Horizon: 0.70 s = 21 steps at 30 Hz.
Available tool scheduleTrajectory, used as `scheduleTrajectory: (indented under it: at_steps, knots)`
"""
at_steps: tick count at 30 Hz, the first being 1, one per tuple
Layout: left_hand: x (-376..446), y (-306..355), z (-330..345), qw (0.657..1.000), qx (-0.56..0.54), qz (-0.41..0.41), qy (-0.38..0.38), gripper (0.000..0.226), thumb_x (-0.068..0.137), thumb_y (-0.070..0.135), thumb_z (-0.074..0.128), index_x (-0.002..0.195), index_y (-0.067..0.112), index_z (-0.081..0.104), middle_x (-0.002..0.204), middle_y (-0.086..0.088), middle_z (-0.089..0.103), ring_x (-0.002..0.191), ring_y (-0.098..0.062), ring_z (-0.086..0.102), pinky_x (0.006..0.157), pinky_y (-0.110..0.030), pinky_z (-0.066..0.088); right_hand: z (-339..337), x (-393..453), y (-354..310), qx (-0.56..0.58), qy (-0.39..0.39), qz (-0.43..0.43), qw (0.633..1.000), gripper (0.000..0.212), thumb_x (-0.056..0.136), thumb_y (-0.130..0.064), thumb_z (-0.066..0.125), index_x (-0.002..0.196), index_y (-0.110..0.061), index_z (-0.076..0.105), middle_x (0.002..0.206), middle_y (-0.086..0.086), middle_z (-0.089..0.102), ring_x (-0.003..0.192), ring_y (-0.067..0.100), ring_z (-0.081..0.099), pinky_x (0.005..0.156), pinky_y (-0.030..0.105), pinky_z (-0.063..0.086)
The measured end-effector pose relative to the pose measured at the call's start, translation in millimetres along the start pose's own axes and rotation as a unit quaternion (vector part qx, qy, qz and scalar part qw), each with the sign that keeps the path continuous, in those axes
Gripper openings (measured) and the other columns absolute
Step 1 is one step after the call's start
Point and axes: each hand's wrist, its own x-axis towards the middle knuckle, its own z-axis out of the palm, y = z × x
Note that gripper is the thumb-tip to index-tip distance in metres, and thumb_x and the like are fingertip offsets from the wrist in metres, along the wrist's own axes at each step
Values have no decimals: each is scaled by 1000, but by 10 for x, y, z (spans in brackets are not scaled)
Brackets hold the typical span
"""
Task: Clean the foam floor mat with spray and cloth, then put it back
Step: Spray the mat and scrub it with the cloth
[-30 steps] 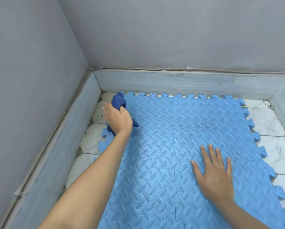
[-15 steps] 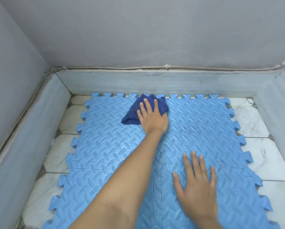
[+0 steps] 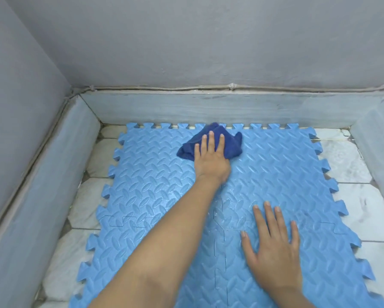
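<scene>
While left hand (image 3: 211,161) fingers (image 3: 212,141) press cloth (image 3: 231,145) flat, right hand (image 3: 275,252) splays on mat (image 3: 153,174) near wall (image 3: 209,107).

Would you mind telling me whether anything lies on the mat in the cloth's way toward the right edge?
Nothing visible does: the left hand presses the dark blue cloth near the mat's far edge; the right hand rests nearer.

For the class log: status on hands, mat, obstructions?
Left hand flat on cloth, far edge. Right hand flat, bracing mat. Nothing in the way.
</scene>
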Motion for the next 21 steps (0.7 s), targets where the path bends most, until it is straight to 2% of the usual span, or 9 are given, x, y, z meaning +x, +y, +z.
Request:
scheduleTrajectory:
  at_steps: [6,8,10,13,16,21]
  knots:
    - [-40,-1620,-349,978,-8,-204,50,66,98,38,32,154,21,2,162,-9,-2,148,-30,-4,120,-48,1,18,-6,3,-9,-29,-1,1000,68,91,-56,31,149,-21,39,160,1,28,149,20,21,119,54,15]
    - [-28,-1733,-361,978,-9,-203,37,65,99,45,27,154,23,1,162,-10,-3,148,-33,-6,119,-48,-1,9,0,-1,-14,-32,0,999,67,92,-56,31,149,-21,39,160,2,27,149,20,20,119,54,14]
    - [37,-1549,-312,983,2,-183,32,66,98,51,24,154,25,1,161,-12,-5,147,-36,-6,119,-48,-2,1,-6,-1,-13,-33,2,999,67,93,-56,30,150,-21,37,160,2,26,150,20,19,119,54,13]
    - [142,-993,-206,993,30,-117,20,68,97,57,19,154,25,1,161,-11,-10,147,-37,-7,119,-48,-1,3,-7,1,-10,-34,2,999,67,94,-56,28,152,-21,31,162,1,22,151,19,14,120,52,9]
    - [167,-233,-67,999,41,15,-16,69,96,59,15,153,25,-1,161,-6,-15,146,-36,-13,119,-47,-4,8,19,-5,-19,-42,1,999,70,95,-55,26,154,-18,27,162,3,19,151,20,11,121,52,8]
    - [-207,1010,276,962,68,246,-96,63,98,53,21,153,31,-2,161,-1,-15,146,-33,-18,119,-46,-7,-6,15,-6,-6,-65,0,998,71,93,-53,28,154,-17,26,162,2,21,152,21,8,122,50,4]
